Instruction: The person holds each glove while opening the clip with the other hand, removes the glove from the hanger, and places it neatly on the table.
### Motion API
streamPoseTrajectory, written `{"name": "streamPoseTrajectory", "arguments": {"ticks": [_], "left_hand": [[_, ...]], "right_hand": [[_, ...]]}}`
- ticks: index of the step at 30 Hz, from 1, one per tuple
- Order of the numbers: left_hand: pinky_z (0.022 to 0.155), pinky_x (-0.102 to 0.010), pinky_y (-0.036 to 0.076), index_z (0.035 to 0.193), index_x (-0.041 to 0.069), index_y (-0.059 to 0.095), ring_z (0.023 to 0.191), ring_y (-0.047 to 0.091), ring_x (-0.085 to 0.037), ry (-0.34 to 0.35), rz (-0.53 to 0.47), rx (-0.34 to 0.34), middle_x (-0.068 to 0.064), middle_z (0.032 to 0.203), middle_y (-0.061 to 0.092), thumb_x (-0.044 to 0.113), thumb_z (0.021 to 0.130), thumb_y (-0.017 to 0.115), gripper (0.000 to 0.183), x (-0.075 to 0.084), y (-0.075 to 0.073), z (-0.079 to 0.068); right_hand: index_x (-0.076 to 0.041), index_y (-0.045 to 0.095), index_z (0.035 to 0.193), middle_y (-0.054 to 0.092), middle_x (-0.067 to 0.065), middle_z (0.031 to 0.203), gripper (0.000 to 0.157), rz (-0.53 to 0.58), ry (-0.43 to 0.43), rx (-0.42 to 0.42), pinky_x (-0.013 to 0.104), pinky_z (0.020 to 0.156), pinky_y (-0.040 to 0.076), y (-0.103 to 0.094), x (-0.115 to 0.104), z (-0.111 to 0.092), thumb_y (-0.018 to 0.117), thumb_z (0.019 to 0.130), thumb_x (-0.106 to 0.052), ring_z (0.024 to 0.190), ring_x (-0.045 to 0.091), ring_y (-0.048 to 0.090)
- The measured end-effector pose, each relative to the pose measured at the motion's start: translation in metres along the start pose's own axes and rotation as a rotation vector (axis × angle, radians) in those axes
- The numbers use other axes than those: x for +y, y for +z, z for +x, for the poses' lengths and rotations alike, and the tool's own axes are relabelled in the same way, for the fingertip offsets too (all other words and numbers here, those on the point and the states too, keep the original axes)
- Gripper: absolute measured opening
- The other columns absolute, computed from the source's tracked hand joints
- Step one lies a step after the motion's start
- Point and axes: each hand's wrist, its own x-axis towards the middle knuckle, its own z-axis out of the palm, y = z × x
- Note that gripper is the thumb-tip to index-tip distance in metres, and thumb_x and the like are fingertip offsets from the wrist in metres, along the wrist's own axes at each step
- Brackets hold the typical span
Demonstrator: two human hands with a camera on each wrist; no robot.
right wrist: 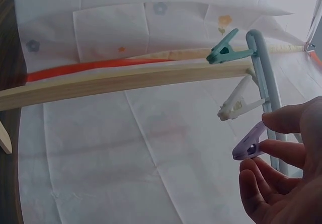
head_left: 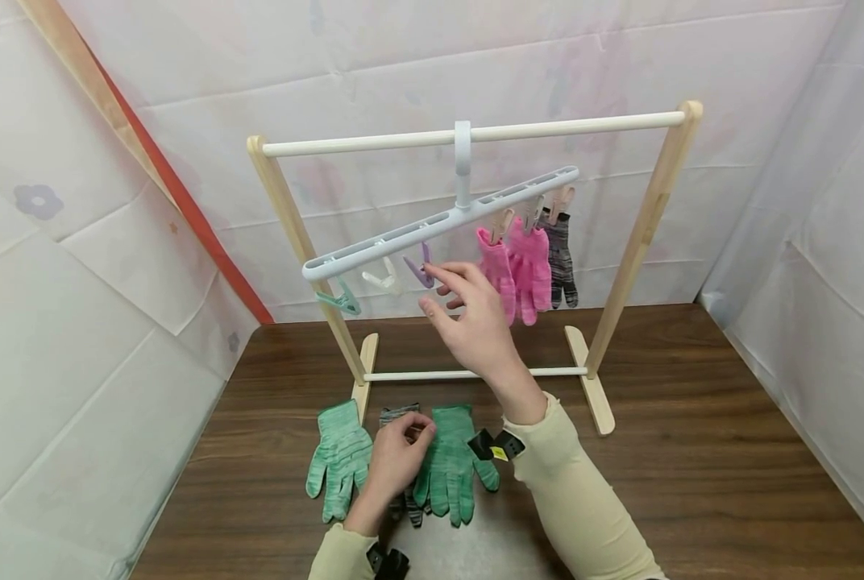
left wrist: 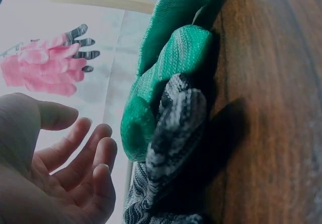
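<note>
In the head view, your right hand (head_left: 479,324) is at the purple clip (head_left: 423,279), which hangs from the hanger (head_left: 410,239) between the white clip (head_left: 384,283) and the pink gloves (head_left: 532,274); the index finger meets it, the thumb stands apart, and no pinch is evident. The hanger has a single hook over the upper rail (head_left: 359,144); a sideways tug could, I judge, swing or turn it. Your left hand (head_left: 394,457) is over the black-and-grey glove (head_left: 399,414), between a pale green glove (head_left: 339,459) and a darker green glove (head_left: 452,463) on the bench (head_left: 722,451). In the left wrist view, its fingers are loosely curled, empty and clear of the gloves; black-and-grey touches green, so a careless grip could drag both. In the right wrist view, thumb and index flank the clip's handles; firm contact cannot be confirmed, and off-centre pressure could let it slip.
</note>
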Motion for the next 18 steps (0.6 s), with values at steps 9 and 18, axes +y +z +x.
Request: {"name": "streamPoseTrajectory", "arguments": {"ticks": [9, 18], "left_hand": [[0.062, -0.031, 0.05, 0.099, 0.013, 0.073, 0.074, 0.062, -0.012, -0.024, 0.002, 0.022, 0.006, 0.084, 0.067, 0.024, 0.098, 0.065, 0.014, 0.0035, 0.0004, -0.0039], [0.063, -0.031, 0.05, 0.099, 0.014, 0.073, 0.076, 0.062, -0.013, -0.021, -0.008, 0.027, 0.006, 0.085, 0.067, 0.025, 0.098, 0.065, 0.014, 0.0032, 0.0009, -0.0037]], "right_hand": [[-0.003, 0.064, 0.132, 0.056, 0.012, 0.127, 0.04, 0.053, -0.021, -0.016, 0.035, 0.079, 0.054, -0.0015, 0.0029, 0.0004, 0.069, 0.094, -0.015, 0.099, 0.021, 0.06], [-0.007, 0.068, 0.127, 0.063, 0.007, 0.121, 0.034, 0.126, -0.044, 0.075, 0.034, 0.078, 0.055, -0.0045, 0.0098, -0.0025, 0.071, 0.092, -0.008, 0.098, 0.02, 0.063]]}}
